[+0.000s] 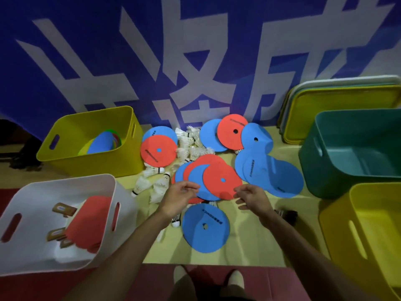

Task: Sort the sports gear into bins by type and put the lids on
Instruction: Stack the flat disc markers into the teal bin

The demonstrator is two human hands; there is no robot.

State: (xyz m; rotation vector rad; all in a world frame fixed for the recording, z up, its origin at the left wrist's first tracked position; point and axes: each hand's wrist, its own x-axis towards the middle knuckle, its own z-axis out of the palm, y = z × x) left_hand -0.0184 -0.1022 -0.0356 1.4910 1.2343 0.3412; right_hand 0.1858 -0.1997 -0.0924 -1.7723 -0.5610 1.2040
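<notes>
Two of the four bins already hold gear: the yellow plastic bin at far left has a few flat discs in it, and the white plastic bin near me holds red table-tennis bats with wooden handles. The teal plastic bin and the second yellow bin at right show nothing inside as far as I can see. The stack of plastic lids leans on the wall, none fitted. Most of the job is left, I judge: many red and blue flat round discs and white feather shuttlecocks lie loose on the yellow-green floor mat. My left grip and right grip sit at the near edge of the central disc pile, fingers curled; I cannot tell whether either pinches a disc. Each disc bears a short black printed line, too blurred to read. The blue wall banner shows large white characters, cropped.
</notes>
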